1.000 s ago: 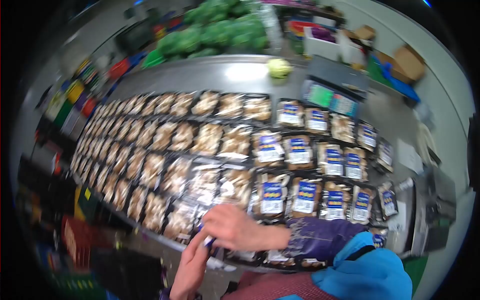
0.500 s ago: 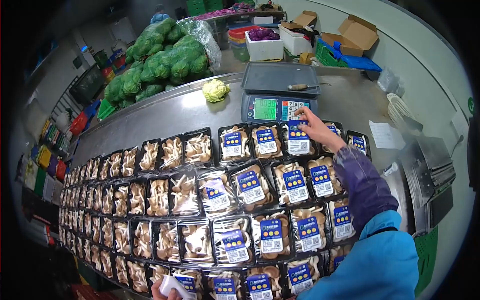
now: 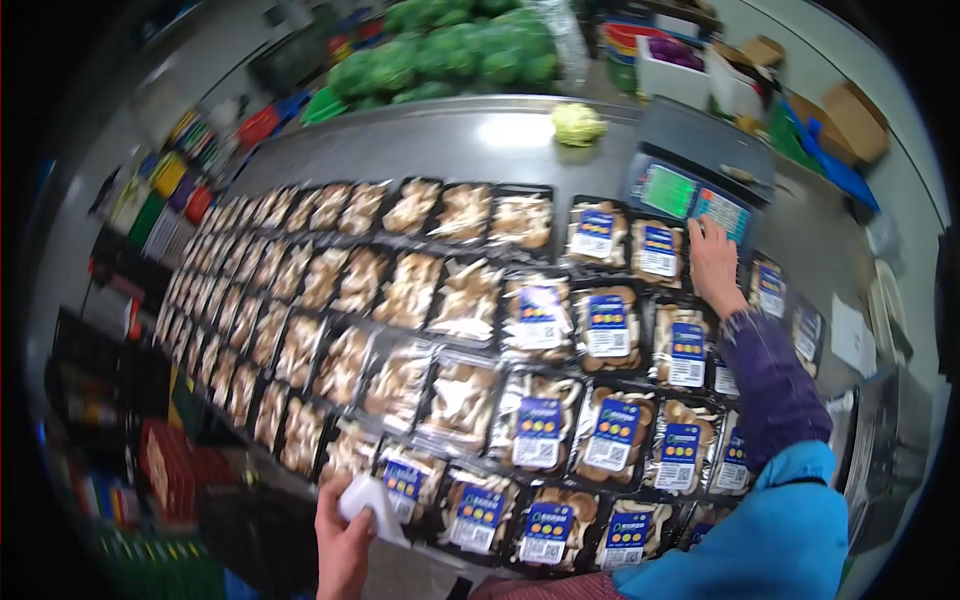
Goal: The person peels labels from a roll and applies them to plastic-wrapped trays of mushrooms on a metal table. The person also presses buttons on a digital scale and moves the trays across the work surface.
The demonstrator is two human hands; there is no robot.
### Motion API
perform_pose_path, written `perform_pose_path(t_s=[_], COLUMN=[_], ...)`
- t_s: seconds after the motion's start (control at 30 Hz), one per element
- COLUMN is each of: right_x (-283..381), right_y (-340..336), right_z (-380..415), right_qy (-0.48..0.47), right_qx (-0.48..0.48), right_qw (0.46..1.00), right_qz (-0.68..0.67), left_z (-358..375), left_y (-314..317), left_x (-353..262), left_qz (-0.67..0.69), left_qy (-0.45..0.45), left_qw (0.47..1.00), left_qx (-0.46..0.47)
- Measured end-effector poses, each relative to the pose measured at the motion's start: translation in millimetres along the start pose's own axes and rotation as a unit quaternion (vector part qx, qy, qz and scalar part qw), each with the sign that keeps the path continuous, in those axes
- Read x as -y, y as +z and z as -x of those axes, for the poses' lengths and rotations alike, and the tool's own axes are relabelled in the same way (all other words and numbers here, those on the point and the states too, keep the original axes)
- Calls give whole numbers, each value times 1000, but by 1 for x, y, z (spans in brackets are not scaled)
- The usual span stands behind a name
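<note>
My left hand (image 3: 340, 545), at the front edge of the table, is closed round a white roll of label paper (image 3: 370, 505). Close beside it lies a mushroom tray with a blue and white label (image 3: 403, 485). At the back row, my right hand (image 3: 715, 265) rests over a wrapped tray just in front of the scale, fingers slightly apart and pointing down; the hand covers most of that tray. A labelled mushroom tray (image 3: 658, 250) sits directly left of it. Farther left, the black trays of mushrooms (image 3: 465, 213) bear no labels.
A digital scale (image 3: 690, 190) with a lit green display stands behind the right hand. A pale green cabbage (image 3: 578, 125) lies on the metal table (image 3: 420, 150). Bagged green cabbages (image 3: 450, 55) are piled beyond. A white paper (image 3: 853, 333) lies at right.
The view has swung, so the trays appear shifted and tilted. My right hand has settled lower over the back-row tray. More of my left hand and its white roll shows now.
</note>
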State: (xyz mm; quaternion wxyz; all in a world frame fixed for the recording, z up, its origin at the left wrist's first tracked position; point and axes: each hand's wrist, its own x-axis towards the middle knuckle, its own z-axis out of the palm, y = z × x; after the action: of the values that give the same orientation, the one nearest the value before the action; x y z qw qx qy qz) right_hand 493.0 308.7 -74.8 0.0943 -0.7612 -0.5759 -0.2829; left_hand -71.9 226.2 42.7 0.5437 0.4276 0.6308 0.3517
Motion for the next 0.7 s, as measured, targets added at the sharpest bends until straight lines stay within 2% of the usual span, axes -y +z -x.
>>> perform_pose_path(t_s=[0.03, 0.07, 0.1, 0.13, 0.17, 0.23, 0.27, 0.3, 0.33, 0.37, 0.4, 0.43, 0.5, 0.53, 0.57, 0.6, 0.63, 0.7], right_x=[34, 78, 130, 187, 232, 315, 351, 383, 408, 429, 446, 463, 487, 501, 514, 522, 525, 538], right_y=[-11, -37, -75, -120, -151, -206, -233, -248, -257, -267, -279, -291, -311, -318, -323, -329, -339, -342], right_z=[-3, -2, 5, 18, 32, 68, 78, 101, 111, 117, 126, 136, 144, 154, 165, 171, 170, 179], right_qy=[-25, -61, -95, -71, -139, -263, -301, -298, -284, -269, -195, -115, -64, -70, -73, -114, -127, -132], right_qx=[-10, 47, 111, 168, 243, 319, 357, 310, 385, 457, 463, 467, 501, 476, 452, 416, 436, 271], right_qw=[993, 960, 898, 828, 732, 593, 497, 513, 464, 415, 404, 393, 380, 389, 400, 474, 552, 638], right_qz=[-118, -271, -416, -530, -621, -691, -731, -743, -746, -740, -764, -784, -775, -786, -794, -767, -699, -709], left_z=[1, 2, 7, 11, 16, 28, 35, 42, 45, 46, 47, 53, 65, 69, 70, 72, 72, 73], left_y=[-5, -12, -19, -24, -34, -55, -70, -88, -109, -130, -151, -166, -183, -190, -204, -209, -213, -228], left_x=[1, 4, -1, -2, -4, -7, -10, -12, -8, -1, 5, 11, 29, 49, 71, 78, 83, 85], left_qz=[27, 29, 21, 46, 83, 209, 254, 298, 302, 337, 370, 374, 320, 273, 185, 225, 263, 304], left_qy=[10, 28, 13, 28, 26, 32, 24, 20, 25, 44, 62, 66, 103, 129, 92, 82, 70, 55], left_qw=[1000, 999, 999, 998, 994, 971, 959, 946, 945, 938, 927, 925, 942, 953, 977, 970, 962, 950], left_qx=[9, 21, 30, 43, 67, 115, 120, 130, 119, 71, 25, 22, -18, 19, 57, 37, 18, 37])
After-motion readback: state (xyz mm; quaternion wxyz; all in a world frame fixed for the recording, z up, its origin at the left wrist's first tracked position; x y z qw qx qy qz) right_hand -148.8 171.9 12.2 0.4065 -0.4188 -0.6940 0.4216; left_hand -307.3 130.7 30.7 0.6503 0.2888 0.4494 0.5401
